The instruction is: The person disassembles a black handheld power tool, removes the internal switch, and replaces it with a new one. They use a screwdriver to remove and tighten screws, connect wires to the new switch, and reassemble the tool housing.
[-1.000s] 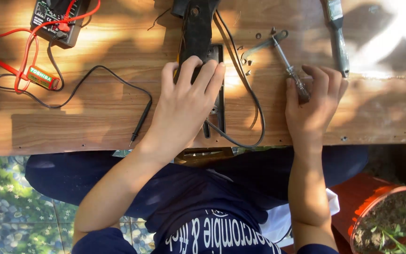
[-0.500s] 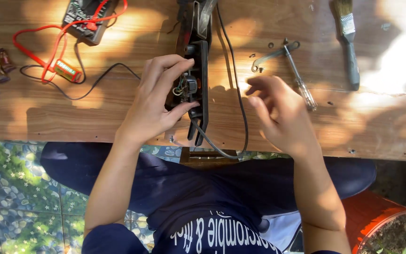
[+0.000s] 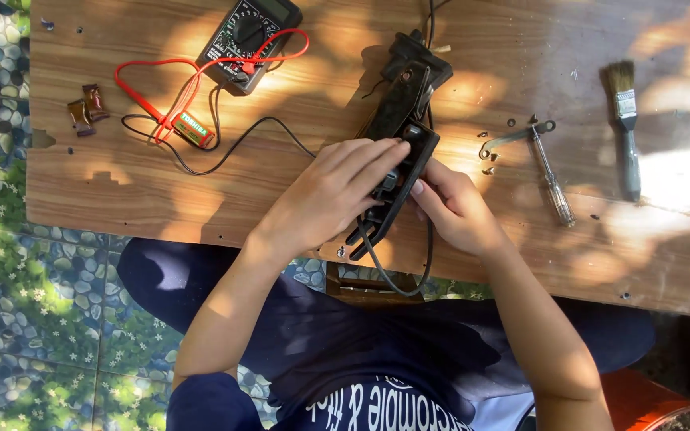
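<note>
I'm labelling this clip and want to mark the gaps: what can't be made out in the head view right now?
- Middle of the black device: covered by the left hand and right hand.
- Its cable: leaves the frame at the top edge.
- Multimeter: cut by the top edge; dial setting too small.
- Small parts beside the screwdriver: too small to identify.
- Orange pot: cut by the bottom edge.
</note>
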